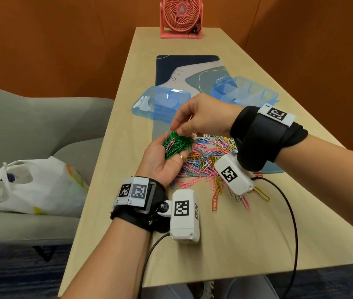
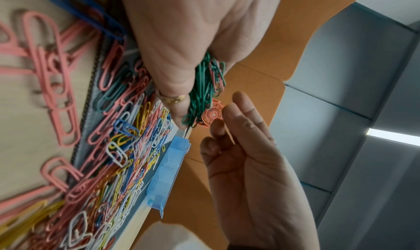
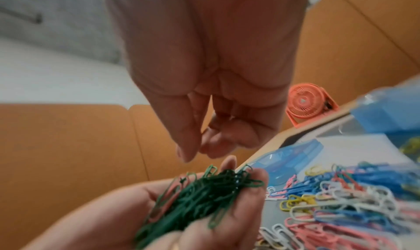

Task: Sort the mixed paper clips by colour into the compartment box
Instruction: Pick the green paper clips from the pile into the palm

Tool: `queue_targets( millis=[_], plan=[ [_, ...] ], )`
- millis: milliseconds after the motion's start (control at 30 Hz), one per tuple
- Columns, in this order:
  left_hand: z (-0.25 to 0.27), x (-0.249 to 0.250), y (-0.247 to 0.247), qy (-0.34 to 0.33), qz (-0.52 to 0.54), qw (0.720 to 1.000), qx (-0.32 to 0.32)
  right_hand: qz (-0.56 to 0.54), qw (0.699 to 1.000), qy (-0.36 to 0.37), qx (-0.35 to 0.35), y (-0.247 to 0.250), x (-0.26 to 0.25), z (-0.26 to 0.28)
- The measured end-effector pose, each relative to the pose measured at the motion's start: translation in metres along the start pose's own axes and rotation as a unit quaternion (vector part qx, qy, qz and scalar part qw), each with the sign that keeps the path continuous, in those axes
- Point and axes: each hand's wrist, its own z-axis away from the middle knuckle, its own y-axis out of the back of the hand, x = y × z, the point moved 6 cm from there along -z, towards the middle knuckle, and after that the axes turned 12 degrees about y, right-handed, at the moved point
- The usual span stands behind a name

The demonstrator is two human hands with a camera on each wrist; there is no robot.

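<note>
My left hand (image 1: 160, 159) lies palm up above the table's left part, cupping a bunch of green paper clips (image 1: 176, 145) with a pink one among them. My right hand (image 1: 184, 126) hovers just over the bunch (image 3: 204, 194), its thumb and fingertips (image 3: 188, 153) drawn together. A pale sliver shows by the thumb; whether it is a clip I cannot tell. The mixed pile of clips (image 1: 210, 154) lies on the mat under both hands. The blue compartment box (image 1: 246, 91) stands open at the back right.
A second blue plastic piece (image 1: 160, 102), a lid or tray, lies left of the box on the patterned mat (image 1: 188, 70). A pink fan (image 1: 181, 16) stands at the table's far end. A white bag (image 1: 37, 186) rests on the grey sofa at left. Large pink and yellow clips (image 1: 216, 197) stray toward me.
</note>
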Motion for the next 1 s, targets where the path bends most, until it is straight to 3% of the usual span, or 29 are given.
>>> queue_targets(
  millis=[133, 333, 633, 1000],
  plan=[
    [-0.001, 0.001, 0.000, 0.010, 0.019, 1.000, -0.011, 0.141, 0.989, 0.032, -0.026, -0.006, -0.009, 0.000],
    [-0.003, 0.001, 0.002, 0.014, 0.051, 0.999, -0.013, 0.166, 0.985, 0.039, -0.032, -0.012, -0.012, -0.002],
    [-0.003, 0.002, 0.002, -0.001, -0.002, 1.000, 0.001, 0.008, 1.000, 0.015, 0.015, -0.009, -0.011, 0.002],
    [-0.002, 0.001, 0.001, 0.005, 0.038, 0.999, -0.007, -0.158, 0.986, -0.046, 0.041, 0.001, 0.011, 0.002]
  ],
)
